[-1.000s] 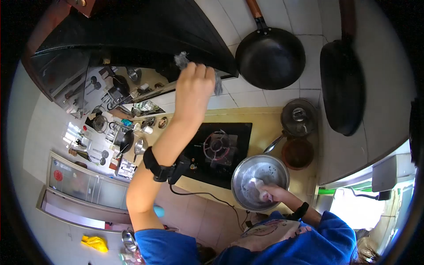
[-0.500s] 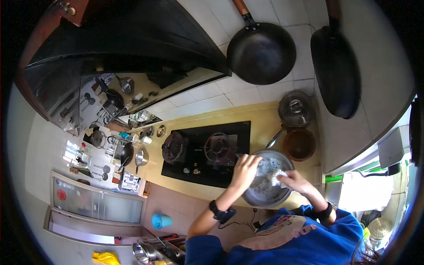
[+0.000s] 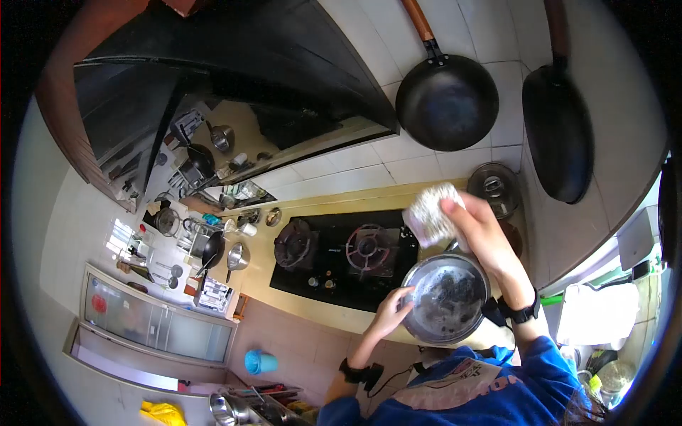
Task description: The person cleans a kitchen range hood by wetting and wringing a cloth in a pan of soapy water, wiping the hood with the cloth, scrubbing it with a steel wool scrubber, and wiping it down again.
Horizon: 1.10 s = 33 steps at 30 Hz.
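Note:
My left hand (image 3: 389, 314) is at the left rim of a metal pot (image 3: 407, 321), its fingers closed on the edge. Cloudy water with a dark patch (image 3: 447, 291) is in the pot; what the patch is cannot be made out. My right hand (image 3: 486, 231) is raised over the far right side of the pot, its fingers closed around a crumpled white cloth (image 3: 435, 215).
A black gas stove (image 3: 334, 266) lies left of the pot. Behind my right hand are a glass-lidded pot (image 3: 493, 186) and a partly hidden brown bowl (image 3: 511, 238). Two dark pans (image 3: 447, 103) (image 3: 558, 135) hang on the wall, beside the black range hood (image 3: 284, 64).
My left hand came down from the hood to the pot with a grey scrubber, which no longer shows in it. My right hand has lifted the white cloth out of the pot.

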### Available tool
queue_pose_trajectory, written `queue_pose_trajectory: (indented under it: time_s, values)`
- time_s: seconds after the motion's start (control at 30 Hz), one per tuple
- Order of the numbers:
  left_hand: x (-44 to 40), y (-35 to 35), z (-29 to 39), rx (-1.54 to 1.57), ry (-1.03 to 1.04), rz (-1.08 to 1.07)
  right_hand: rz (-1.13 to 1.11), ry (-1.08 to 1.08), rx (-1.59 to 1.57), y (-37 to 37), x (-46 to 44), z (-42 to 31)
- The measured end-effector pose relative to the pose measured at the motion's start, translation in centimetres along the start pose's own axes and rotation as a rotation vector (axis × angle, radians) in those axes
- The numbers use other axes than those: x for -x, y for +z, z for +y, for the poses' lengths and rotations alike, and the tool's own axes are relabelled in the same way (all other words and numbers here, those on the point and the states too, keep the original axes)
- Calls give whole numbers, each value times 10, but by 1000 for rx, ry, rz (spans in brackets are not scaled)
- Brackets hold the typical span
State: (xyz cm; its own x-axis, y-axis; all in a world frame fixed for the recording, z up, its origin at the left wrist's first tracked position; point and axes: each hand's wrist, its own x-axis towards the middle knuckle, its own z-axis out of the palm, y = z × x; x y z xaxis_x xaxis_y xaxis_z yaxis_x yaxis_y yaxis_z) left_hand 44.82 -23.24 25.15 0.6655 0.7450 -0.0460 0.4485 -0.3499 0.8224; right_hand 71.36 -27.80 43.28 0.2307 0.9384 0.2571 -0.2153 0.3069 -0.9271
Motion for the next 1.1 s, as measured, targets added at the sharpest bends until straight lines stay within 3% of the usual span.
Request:
queue_pose_trajectory:
  time_s: [0.1,0.17,0.23,0.3,0.4,0.57,0.6,0.7,0.77,0.8,0.9,1.0,1.1]
  values:
    - [39,-26,-18,11,-51,95,-35,-213,52,27,-35,-42]
    - [61,-48,-28,78,-77,151,-18,-644,142,44,-74,-60]
    - [85,-63,-38,197,-120,218,-122,-640,96,60,-93,-96]
    - [113,-78,-59,276,-180,330,-146,-970,163,84,-140,-120]
    - [136,-76,-82,204,-133,420,-167,-1070,170,109,-160,-146]
    - [152,-72,-97,239,-383,462,-212,-1251,362,144,-184,-159]
    - [152,-73,-93,248,-444,456,-206,-1351,274,155,-182,-154]
    - [156,-71,-118,189,-327,488,-245,-1194,334,156,-181,-149]
    - [156,-73,-126,227,-374,483,-220,-1146,363,157,-183,-145]
    - [156,-73,-129,245,-400,477,-186,-1182,405,157,-183,-145]
    - [155,-67,-153,331,-147,484,-60,-1245,545,152,-174,-143]
    - [148,-66,-143,341,-184,419,28,-1351,646,145,-175,-133]
    - [142,-61,-149,383,-161,395,59,-1320,732,136,-168,-123]
